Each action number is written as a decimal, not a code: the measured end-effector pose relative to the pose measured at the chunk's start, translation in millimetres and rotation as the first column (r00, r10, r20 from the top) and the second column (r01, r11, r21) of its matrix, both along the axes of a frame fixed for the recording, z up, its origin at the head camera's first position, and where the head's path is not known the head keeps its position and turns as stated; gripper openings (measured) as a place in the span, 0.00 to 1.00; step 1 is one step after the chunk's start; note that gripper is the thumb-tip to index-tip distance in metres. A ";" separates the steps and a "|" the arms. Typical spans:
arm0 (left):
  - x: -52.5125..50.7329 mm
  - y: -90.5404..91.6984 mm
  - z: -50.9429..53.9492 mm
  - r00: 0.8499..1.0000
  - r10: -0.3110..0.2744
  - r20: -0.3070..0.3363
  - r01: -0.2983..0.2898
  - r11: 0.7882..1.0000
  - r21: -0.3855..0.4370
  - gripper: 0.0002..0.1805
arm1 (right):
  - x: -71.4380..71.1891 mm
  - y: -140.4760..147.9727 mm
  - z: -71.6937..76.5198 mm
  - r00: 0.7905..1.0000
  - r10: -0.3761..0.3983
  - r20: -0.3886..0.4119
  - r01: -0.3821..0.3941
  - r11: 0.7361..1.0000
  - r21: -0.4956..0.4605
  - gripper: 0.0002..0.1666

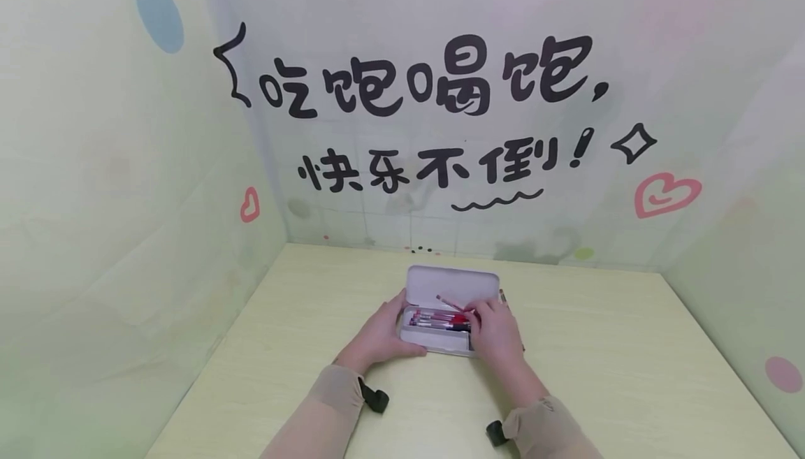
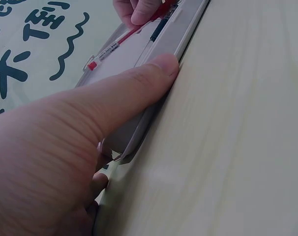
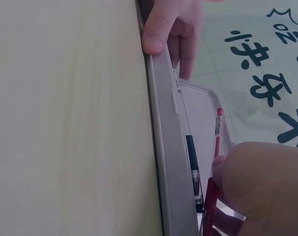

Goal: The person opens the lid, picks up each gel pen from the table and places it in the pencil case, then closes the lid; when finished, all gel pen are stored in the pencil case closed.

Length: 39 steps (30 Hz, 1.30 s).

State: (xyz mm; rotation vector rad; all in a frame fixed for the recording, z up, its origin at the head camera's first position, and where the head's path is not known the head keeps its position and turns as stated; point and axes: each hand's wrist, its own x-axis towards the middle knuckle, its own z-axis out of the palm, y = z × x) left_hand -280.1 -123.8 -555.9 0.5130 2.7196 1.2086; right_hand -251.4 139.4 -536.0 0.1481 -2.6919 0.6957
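Note:
An open, pale pencil case (image 1: 435, 340) lies on the table, its hinged lid (image 1: 453, 284) raised at the back. My left hand (image 1: 382, 333) grips the case's left end, the thumb (image 2: 139, 81) along its front edge. Over the case's right part, my right hand (image 1: 497, 330) pinches a red pen (image 3: 219, 129) between thumb and fingers, its far end tilted up before the lid. Inside lie several pens (image 1: 434, 321), one of them a pen with a black section (image 3: 192, 152). My right hand hides the case's right end.
The case sits on a light wood-grain table (image 1: 339, 284). Behind it stands a pale wall sheet (image 1: 377, 214) with black lettering, and similar sheets rise at both sides. A small thin object (image 1: 502, 296) shows just behind my right hand, mostly hidden.

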 end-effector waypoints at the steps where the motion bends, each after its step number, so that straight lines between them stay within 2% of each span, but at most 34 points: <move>1: -0.3 0.1 -0.1 1.000 0.003 0.002 -0.003 1.000 -0.004 0.77 | -0.4 -2.4 0.3 1.000 0.004 -0.003 -0.004 1.000 0.011 0.04; 8: -1.5 0.0 -2.4 1.000 -0.002 -0.016 0.002 1.000 -0.002 0.78 | -2.9 -16.3 -2.3 0.998 0.049 -0.047 -0.047 0.998 0.048 0.02; 15: -0.9 -1.0 -3.1 1.000 -0.011 -0.023 0.011 1.000 0.005 0.77 | -1.9 -24.5 -5.2 0.996 0.084 -0.025 -0.082 0.996 0.046 0.02; 24: 0.1 -0.9 -0.8 1.000 -0.014 -0.018 0.014 1.000 0.013 0.77 | -1.5 -25.9 -5.4 0.997 0.073 -0.001 -0.073 0.997 0.030 0.03; 34: 0.4 -1.1 0.2 1.000 -0.007 -0.016 0.007 1.000 0.013 0.77 | -1.7 -25.6 -4.5 0.995 0.033 0.091 -0.031 0.999 -0.016 0.09; 39: 0.3 -1.0 -0.5 1.000 -0.003 -0.016 0.003 1.000 0.010 0.78 | 0.9 -24.4 -1.5 0.995 0.021 0.101 -0.016 0.999 -0.050 0.12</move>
